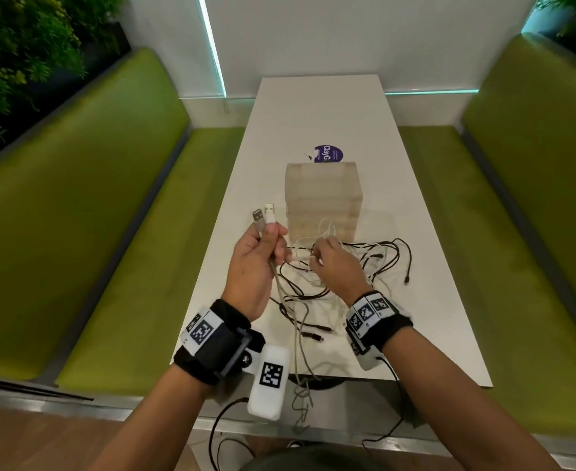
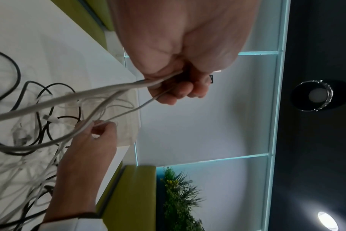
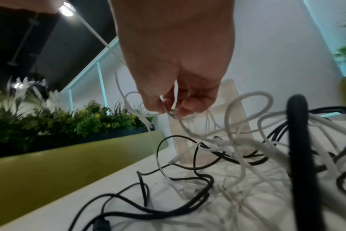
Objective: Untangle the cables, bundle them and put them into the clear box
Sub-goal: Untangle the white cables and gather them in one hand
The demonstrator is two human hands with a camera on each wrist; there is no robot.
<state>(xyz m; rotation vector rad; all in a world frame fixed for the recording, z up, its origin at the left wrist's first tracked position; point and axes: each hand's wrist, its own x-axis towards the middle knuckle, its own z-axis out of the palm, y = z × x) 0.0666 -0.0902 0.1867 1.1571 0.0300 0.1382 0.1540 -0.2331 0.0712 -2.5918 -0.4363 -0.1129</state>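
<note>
Still untangling: left hand (image 1: pixel 257 266) grips two white USB-plug cables (image 1: pixel 265 215), right hand (image 1: pixel 334 263) pinches a thin white strand (image 3: pixel 148 125) (next: tease it from the tangled black-and-white pile (image 1: pixel 375 263)).

Clear box (image 1: pixel 322 198) base hidden behind right hand (image 1: pixel 336 263). Tangled cables (image 3: pixel 237 156) blurred in right wrist view; individual strands indistinguishable. White cable (image 1: pixel 302 385) ends past tabletop (image 1: pixel 416 232) edge, unclear. Sticker (image 1: pixel 327 154) text partly hidden.

Black and white cables (image 1: pixel 358 263), white table (image 1: pixel 320 110), green benches (image 1: pixel 116 185).
</note>
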